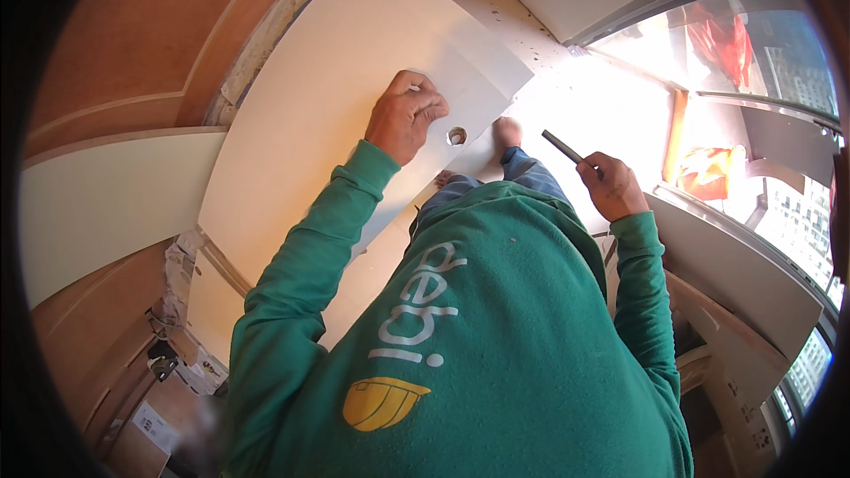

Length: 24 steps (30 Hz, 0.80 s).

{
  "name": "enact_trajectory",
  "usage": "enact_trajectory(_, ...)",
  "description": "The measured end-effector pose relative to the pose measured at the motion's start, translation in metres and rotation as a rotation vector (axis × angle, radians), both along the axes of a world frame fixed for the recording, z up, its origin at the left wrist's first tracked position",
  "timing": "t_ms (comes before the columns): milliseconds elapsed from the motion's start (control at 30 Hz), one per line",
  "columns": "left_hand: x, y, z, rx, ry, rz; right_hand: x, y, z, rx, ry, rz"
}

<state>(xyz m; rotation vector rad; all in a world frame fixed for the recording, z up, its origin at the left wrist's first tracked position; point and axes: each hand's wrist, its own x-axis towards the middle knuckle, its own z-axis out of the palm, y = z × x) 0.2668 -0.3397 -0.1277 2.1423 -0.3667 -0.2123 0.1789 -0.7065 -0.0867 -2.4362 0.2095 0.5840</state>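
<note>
A large cream-white panel [310,97] lies in front of me, with a small round hole [457,135] near its edge closest to my feet. Just beyond and left of that hole, my left hand [407,117] is over the panel, fingers curled and pressed together. Whatever may be between those fingertips is hidden. Off to the right, my right hand [613,188] is closed around one end of a dark, narrow bar [561,146]. The bar's free end points up and to the left, apart from the panel; its exact kind cannot be made out.
Brown wooden panelled doors [142,35] stand or lean at the left. Another pale board [124,199] lies below them. My bare foot [507,132] is by the panel's edge. On the right are bright windows [761,44] and an orange-red bag [711,173]. A dark tool [162,360] lies lower left.
</note>
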Motion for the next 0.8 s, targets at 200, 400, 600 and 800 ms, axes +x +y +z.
enact_trajectory(200,0.050,-0.032,0.050,-0.090,0.091,0.089,0.008,0.002,-0.008,-0.003,0.048,0.076)
enact_trajectory(400,0.063,-0.057,0.066,0.194,-0.314,-0.035,0.030,-0.012,-0.003,-0.027,0.016,0.079)
enact_trajectory(600,-0.026,-0.024,0.040,0.461,-0.069,-0.153,0.035,-0.035,-0.006,-0.006,-0.013,0.038)
enact_trajectory(800,-0.055,-0.060,0.029,0.749,0.024,0.052,0.048,-0.046,-0.017,0.028,-0.057,0.139)
